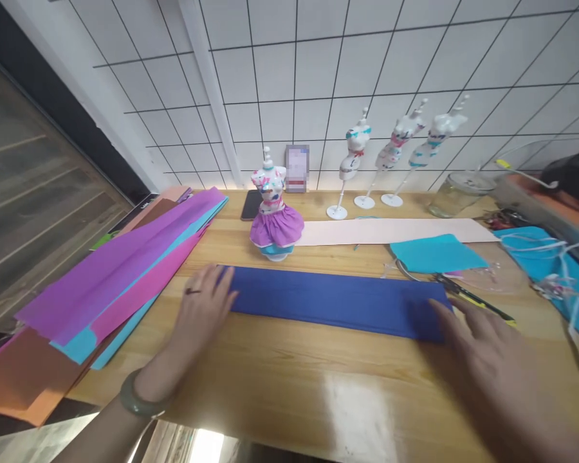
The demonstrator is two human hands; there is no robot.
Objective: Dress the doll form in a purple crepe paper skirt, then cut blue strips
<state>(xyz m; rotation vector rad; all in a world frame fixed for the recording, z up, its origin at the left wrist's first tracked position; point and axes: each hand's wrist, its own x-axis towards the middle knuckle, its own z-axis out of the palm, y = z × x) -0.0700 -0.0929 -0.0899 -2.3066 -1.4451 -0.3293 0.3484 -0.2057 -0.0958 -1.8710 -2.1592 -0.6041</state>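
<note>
A long dark blue strip [338, 301], fabric or crepe paper, lies flat on the wooden table in front of me. At its left end rests my left hand [207, 302], open, with the fingertips on the strip's edge; it wears a ring and a green bangle. Over the right end hovers or touches my right hand [482, 347], slightly blurred, its fingers apart. Just behind the strip stands a small doll-sized mannequin [271, 190] in a gathered purple skirt [277, 226]. Neither hand grips anything.
Purple, blue, pink and brown sheets [125, 263] are piled at the left. Behind lie a pale pink strip [390, 231] and a phone [251, 204]. Three bare mannequins [354, 154] stand near the tiled wall. Turquoise cloth [437, 254], a cutter [477, 299] and a glass jar [460, 191] are right.
</note>
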